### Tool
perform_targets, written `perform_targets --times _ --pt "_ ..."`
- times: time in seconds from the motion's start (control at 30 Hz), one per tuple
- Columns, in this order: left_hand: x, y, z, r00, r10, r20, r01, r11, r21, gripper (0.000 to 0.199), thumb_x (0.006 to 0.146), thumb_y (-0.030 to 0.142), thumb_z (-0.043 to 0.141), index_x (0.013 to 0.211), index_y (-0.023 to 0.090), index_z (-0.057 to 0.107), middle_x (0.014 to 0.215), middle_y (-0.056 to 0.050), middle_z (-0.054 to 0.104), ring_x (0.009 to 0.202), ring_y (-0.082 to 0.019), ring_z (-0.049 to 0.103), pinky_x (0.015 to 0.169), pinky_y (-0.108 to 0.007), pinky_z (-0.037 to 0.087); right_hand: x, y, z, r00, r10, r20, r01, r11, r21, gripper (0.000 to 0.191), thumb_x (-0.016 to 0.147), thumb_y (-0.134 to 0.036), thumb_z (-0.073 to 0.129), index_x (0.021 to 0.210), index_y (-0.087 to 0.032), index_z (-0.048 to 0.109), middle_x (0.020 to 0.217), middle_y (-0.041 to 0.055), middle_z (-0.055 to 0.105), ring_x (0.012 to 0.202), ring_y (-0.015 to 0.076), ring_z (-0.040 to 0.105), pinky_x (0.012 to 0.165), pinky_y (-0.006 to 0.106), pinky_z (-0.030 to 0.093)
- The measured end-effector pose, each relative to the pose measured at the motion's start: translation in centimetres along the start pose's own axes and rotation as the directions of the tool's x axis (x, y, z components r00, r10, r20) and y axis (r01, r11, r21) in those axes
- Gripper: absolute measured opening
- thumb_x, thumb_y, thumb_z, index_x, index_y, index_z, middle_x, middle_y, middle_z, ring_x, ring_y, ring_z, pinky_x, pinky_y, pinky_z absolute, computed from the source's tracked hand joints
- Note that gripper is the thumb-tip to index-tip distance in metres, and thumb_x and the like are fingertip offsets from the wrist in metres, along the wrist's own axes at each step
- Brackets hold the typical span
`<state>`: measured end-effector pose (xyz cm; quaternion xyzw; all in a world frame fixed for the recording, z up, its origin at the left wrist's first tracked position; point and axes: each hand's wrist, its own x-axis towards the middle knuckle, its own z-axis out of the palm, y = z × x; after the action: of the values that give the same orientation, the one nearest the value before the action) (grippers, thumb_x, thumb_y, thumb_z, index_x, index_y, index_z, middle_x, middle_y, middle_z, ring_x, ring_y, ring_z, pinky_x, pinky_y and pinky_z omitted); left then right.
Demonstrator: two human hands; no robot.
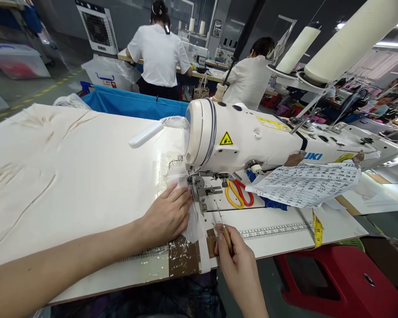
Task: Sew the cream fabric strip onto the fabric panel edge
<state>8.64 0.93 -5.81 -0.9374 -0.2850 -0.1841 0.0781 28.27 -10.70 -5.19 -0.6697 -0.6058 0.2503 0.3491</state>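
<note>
A white sewing machine (pixel 245 137) stands over the table. My left hand (pixel 169 214) lies with fingers pressed together on thin white fabric (pixel 193 223), its fingertips just left of the presser foot (pixel 194 180). Right of the foot, my right hand (pixel 235 256) is closed around the wooden handle of an awl (pixel 227 238), whose thin metal tip points up and away toward the machine. A narrow white strip (pixel 204 251) hangs over the table's front edge between my hands.
Scissors with red and yellow handles (pixel 239 194) lie under the machine arm. A handwritten paper (pixel 305 183) hangs at the right, above a yellow tape measure (pixel 317 229). A red stool (pixel 338 278) stands below; two people sit beyond.
</note>
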Motion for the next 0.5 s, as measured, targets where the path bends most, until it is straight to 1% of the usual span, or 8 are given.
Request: perform_targets --times 0.1,0.3,0.5 --pt "-0.09 0.32 -0.06 1.000 -0.016 0.027 0.016 1.000 0.003 0.042 0.099 0.030 0.039 0.122 0.006 0.064 0.128 -0.017 0.062 0.124 -0.029 0.052 0.115 -0.047 0.032 0.04 0.68 -0.06 0.999 0.053 0.012 -0.053 0.998 0.043 0.034 0.102 -0.042 0.040 0.111 -0.017 0.060 0.065 0.0002 0.063 0.054 0.0161 0.061 0.048 0.022 0.050" --pt "-0.24 0.44 -0.13 0.998 -0.004 0.057 0.003 1.000 0.013 0.042 0.098 0.025 0.038 0.125 0.004 0.061 0.129 -0.018 0.061 0.123 -0.030 0.052 0.113 -0.048 0.033 -0.09 0.84 0.21 0.997 0.078 0.004 -0.078 0.995 0.070 0.039 0.101 -0.045 0.040 0.113 -0.015 0.062 0.065 0.0004 0.062 0.053 0.0158 0.059 0.046 0.021 0.048" --pt "-0.18 0.59 -0.27 0.999 -0.022 0.050 0.022 1.000 0.000 0.040 0.099 0.029 0.040 0.124 0.005 0.061 0.128 -0.017 0.061 0.122 -0.028 0.053 0.114 -0.048 0.033 -0.01 0.75 0.12 0.989 0.147 0.014 -0.147 0.985 0.087 0.043 0.098 -0.050 0.043 0.114 -0.016 0.064 0.068 0.0021 0.065 0.055 0.0175 0.060 0.046 0.023 0.049"
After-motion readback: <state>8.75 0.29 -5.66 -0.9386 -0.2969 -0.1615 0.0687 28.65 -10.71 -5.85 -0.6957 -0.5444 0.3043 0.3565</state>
